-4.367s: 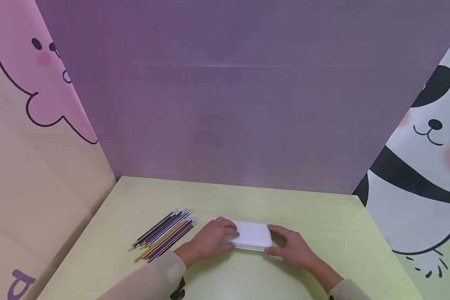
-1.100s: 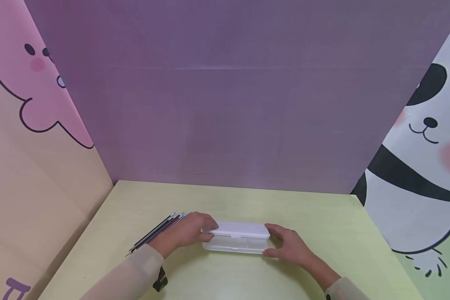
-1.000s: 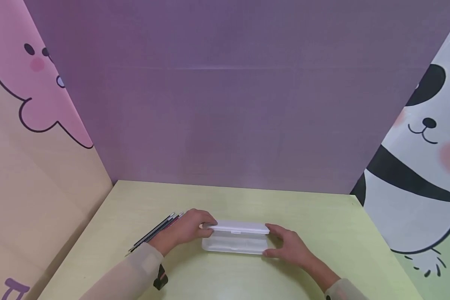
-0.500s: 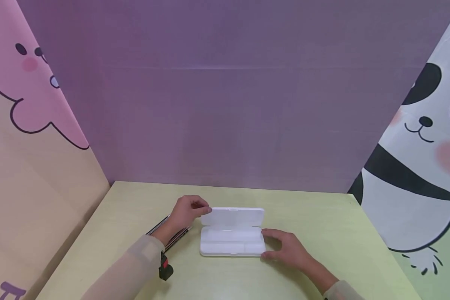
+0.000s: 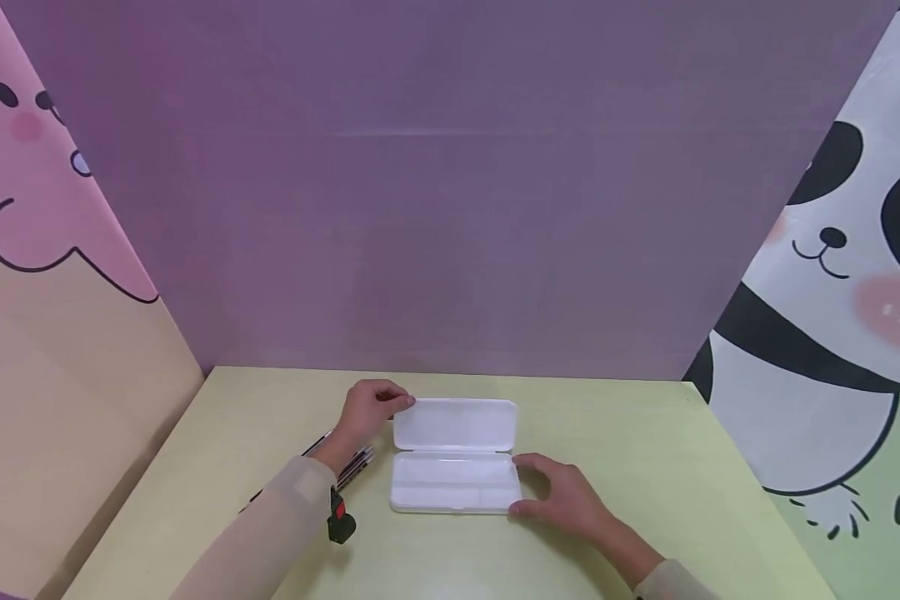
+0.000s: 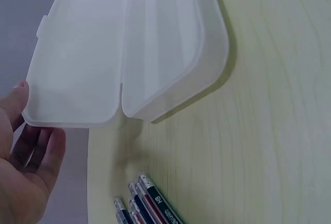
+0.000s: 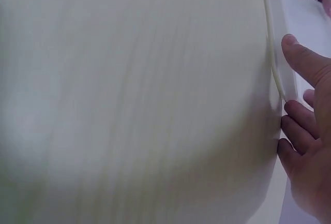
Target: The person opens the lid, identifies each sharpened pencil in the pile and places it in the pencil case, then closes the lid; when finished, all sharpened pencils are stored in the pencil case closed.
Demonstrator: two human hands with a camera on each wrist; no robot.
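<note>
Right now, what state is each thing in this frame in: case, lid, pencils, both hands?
Pencil case: open, empty, flat on the table.
Lid: swung fully back.
Pencils: loose on the table, outside the case.
Left hand: holding the lid's corner.
Right hand: steadying the case's end.

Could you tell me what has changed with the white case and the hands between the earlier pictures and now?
The white case was closed; its lid has swung up and back, away from the person, and now stands fully open. The left hand lifted the lid's left end and still holds its corner. The right hand stays against the base's right end. The pencils remain on the table, left of the case.
</note>
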